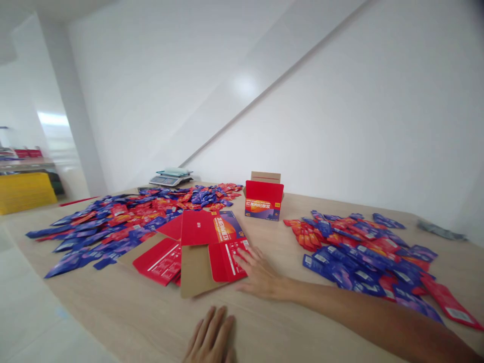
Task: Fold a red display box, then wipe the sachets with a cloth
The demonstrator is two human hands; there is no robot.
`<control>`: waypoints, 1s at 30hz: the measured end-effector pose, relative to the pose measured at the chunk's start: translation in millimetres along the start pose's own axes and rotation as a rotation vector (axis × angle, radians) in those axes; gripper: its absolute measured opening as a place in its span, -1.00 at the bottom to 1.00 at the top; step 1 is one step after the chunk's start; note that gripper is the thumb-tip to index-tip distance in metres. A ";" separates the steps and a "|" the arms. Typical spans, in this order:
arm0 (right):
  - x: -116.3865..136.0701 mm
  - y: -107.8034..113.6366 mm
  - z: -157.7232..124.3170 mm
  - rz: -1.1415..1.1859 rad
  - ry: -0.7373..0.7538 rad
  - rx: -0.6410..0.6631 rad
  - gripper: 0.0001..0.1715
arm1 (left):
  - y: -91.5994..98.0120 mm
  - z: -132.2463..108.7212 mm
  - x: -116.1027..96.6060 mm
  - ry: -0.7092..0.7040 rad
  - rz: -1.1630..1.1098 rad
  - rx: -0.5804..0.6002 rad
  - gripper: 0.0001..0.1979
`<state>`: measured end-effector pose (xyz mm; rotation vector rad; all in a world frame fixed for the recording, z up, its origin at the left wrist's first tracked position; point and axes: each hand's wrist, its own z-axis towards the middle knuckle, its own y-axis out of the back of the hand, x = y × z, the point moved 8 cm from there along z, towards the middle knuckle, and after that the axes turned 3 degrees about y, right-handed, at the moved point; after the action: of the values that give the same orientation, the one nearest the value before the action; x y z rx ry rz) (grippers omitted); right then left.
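Flattened red cardboard cartons (198,227) with brown insides lie loosely stacked in the middle of the table. My right hand (260,275) reaches in from the right, fingers spread, its fingertips against the right edge of the top carton. Low in the view, my left hand (212,338) lies flat on the wooden tabletop, fingers stretched out, with nothing in it. Behind the flat cartons stands an erected red and purple box (263,201), its top flaps raised.
Red and purple sachets form a large pile (124,217) on the left and another pile (363,252) on the right. A weighing scale (171,177) sits at the back left. A grey cloth (440,230) lies at the far right. A yellow crate (26,193) stands beyond the table.
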<state>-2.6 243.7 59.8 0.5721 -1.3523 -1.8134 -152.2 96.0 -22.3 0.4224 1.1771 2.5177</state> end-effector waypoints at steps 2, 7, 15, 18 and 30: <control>13.2 -7.4 4.3 -0.066 0.041 0.066 0.20 | 11.2 4.5 -5.3 -0.010 -0.011 -0.012 -0.42; 33.6 -28.5 29.5 -0.280 0.235 0.102 -0.26 | 34.5 12.8 -15.7 0.022 -0.047 -0.043 -0.49; 39.9 -0.8 40.0 -0.425 0.239 -0.065 -0.39 | 47.4 16.6 -20.7 0.090 -0.089 0.000 -0.56; 28.6 37.5 36.7 -0.257 0.135 -0.183 -0.39 | 52.9 18.0 -23.0 0.097 -0.084 -0.012 -0.57; -64.2 184.3 -111.9 0.211 -0.489 -0.742 -0.48 | 39.1 19.5 8.1 0.288 -0.451 -0.076 -0.53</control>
<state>177.4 207.1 189.6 -0.4123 -0.8625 -2.1577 -158.3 89.0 21.2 -0.2146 1.1174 2.2578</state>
